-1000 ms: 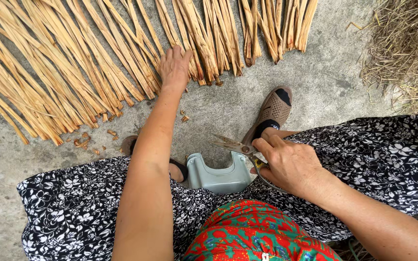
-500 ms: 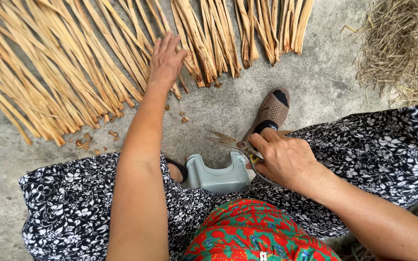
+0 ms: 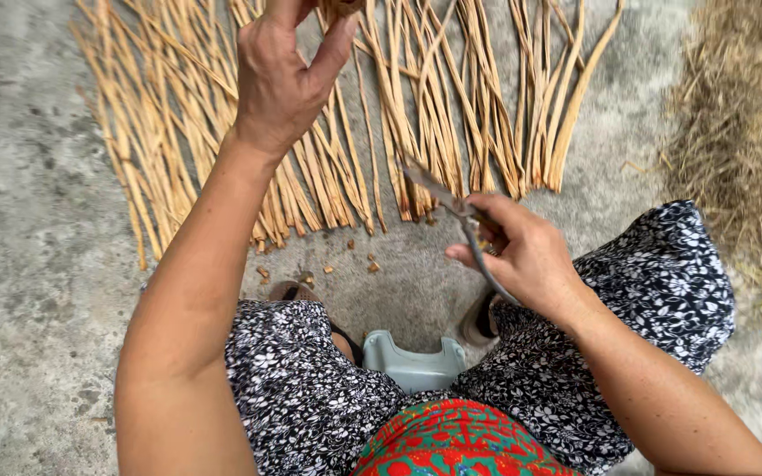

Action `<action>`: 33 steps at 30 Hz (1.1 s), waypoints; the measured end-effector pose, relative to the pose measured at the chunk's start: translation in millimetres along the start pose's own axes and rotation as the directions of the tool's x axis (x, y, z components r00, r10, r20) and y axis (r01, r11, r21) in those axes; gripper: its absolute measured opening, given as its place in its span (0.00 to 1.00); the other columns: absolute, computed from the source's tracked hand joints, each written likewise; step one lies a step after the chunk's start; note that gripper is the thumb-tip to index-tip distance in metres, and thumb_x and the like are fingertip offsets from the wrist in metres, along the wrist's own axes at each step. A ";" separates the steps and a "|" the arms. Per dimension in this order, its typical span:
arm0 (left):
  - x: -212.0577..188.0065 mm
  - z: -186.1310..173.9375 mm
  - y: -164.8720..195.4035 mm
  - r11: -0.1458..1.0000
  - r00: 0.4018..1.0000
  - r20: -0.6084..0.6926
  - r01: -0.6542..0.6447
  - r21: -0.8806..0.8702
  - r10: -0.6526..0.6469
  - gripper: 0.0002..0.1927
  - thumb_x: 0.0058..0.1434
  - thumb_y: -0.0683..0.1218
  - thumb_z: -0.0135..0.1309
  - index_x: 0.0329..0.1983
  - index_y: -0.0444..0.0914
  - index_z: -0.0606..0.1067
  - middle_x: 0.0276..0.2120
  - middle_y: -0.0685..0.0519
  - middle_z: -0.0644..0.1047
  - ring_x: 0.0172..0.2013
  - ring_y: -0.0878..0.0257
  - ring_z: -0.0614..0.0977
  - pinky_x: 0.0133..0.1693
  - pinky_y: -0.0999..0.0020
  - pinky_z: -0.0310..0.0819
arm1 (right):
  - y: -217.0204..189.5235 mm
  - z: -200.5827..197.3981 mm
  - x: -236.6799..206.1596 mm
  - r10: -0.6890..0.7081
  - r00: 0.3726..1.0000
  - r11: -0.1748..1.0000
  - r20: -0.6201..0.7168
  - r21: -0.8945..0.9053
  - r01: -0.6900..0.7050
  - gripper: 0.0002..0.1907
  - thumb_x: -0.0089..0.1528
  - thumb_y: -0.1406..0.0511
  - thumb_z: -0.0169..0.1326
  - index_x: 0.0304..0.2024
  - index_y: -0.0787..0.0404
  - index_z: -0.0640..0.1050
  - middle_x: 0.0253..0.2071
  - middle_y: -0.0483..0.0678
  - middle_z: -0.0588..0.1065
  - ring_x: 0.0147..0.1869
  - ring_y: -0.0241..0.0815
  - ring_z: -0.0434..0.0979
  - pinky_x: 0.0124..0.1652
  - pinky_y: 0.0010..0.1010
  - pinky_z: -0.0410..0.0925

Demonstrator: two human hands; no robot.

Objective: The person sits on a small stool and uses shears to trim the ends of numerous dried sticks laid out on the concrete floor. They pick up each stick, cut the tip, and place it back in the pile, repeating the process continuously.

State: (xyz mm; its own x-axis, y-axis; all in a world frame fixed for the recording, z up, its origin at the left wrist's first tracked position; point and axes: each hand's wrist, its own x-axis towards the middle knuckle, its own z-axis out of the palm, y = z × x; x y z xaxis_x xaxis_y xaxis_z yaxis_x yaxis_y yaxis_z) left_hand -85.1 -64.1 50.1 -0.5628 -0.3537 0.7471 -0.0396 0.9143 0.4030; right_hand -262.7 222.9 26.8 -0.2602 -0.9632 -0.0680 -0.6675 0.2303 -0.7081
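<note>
Reed strips point(image 3: 328, 132) lie fanned over the concrete floor point(image 3: 28, 291) in front of us, their long axes running away from our knees, cut ends nearest us and far ends off the top of the view. A second ago our left hand point(image 3: 288, 75) was stretched flat down onto that spread; now it is raised, with thumb and fingers drawn together at the top edge of the picture. They seem to pinch the end of a strip, though the grip itself is cut off, so we cannot tell for certain what it holds. We judge that a single strip has been picked out of the layer.

Our right hand point(image 3: 526, 256) has come up off the lap as well. It is closed around a thin knife point(image 3: 456, 211), whose worn blade points up and to the left, toward the strips, while the slim handle curves down past the wrist.

Small cut bits point(image 3: 346, 264) lie on the floor just below the strip ends. Between our knees shows the edge of a grey plastic stool point(image 3: 414, 363), and a heap of dry straw point(image 3: 738, 150) sits off to the right.
</note>
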 end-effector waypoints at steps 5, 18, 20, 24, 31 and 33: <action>-11.5 -38.0 62.9 0.994 0.994 0.024 0.106 0.031 -0.106 0.12 0.83 0.55 0.46 0.57 0.45 0.63 0.32 0.56 0.75 0.31 0.68 0.80 0.34 0.69 0.86 | -7.7 -5.0 -5.8 -0.113 0.983 0.966 -0.146 0.214 0.143 0.37 0.54 0.53 0.69 0.60 0.62 0.73 0.40 0.45 0.76 0.41 0.36 0.75 0.41 0.28 0.71; -78.3 -30.0 121.2 0.875 0.877 0.254 0.454 -0.166 -0.407 0.14 0.77 0.57 0.45 0.54 0.45 0.71 0.31 0.59 0.79 0.32 0.72 0.84 0.33 0.75 0.86 | -17.7 10.7 -9.6 -0.176 0.981 0.938 -0.085 0.287 0.193 0.47 0.53 0.37 0.61 0.64 0.57 0.70 0.51 0.50 0.75 0.58 0.46 0.79 0.57 0.42 0.74; -78.0 -31.9 124.4 0.878 0.885 0.239 0.445 -0.178 -0.400 0.13 0.77 0.57 0.45 0.54 0.45 0.71 0.32 0.59 0.79 0.33 0.71 0.84 0.34 0.75 0.87 | -18.7 10.0 -7.5 -0.103 0.993 0.954 -0.061 0.276 0.116 0.48 0.50 0.38 0.60 0.64 0.56 0.70 0.49 0.49 0.76 0.58 0.46 0.79 0.55 0.42 0.74; -78.3 -32.9 132.3 0.870 0.835 0.303 0.491 -0.035 -0.459 0.14 0.73 0.56 0.48 0.54 0.45 0.73 0.25 0.58 0.78 0.25 0.71 0.82 0.27 0.73 0.82 | -20.6 9.6 -6.8 -0.170 0.984 0.925 -0.049 0.338 0.176 0.47 0.53 0.39 0.62 0.65 0.58 0.69 0.53 0.52 0.76 0.62 0.47 0.77 0.60 0.43 0.72; -77.3 -35.6 139.2 0.909 0.858 0.335 0.417 -0.012 -0.389 0.14 0.73 0.56 0.50 0.55 0.45 0.74 0.26 0.57 0.79 0.25 0.69 0.82 0.25 0.71 0.78 | -18.4 12.8 -9.6 -0.211 0.976 0.896 -0.054 0.389 0.215 0.43 0.56 0.43 0.64 0.64 0.59 0.70 0.53 0.51 0.76 0.60 0.43 0.79 0.57 0.38 0.73; -76.8 -36.1 138.9 0.904 0.848 0.347 0.428 -0.003 -0.401 0.14 0.73 0.56 0.50 0.54 0.45 0.74 0.26 0.57 0.80 0.24 0.69 0.82 0.25 0.71 0.79 | -16.6 15.1 -9.4 -0.177 0.983 0.913 -0.051 0.365 0.184 0.41 0.55 0.44 0.65 0.62 0.59 0.73 0.45 0.48 0.75 0.50 0.39 0.78 0.48 0.34 0.73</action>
State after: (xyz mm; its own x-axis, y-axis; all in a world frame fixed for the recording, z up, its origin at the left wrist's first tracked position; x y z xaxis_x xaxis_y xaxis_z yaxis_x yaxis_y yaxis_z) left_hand -17.5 82.9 67.8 -0.7477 -0.5980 0.2888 -0.2743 0.6741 0.6858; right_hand -238.6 226.0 28.5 -0.1733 -0.9803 0.0946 -0.4026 -0.0172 -0.9152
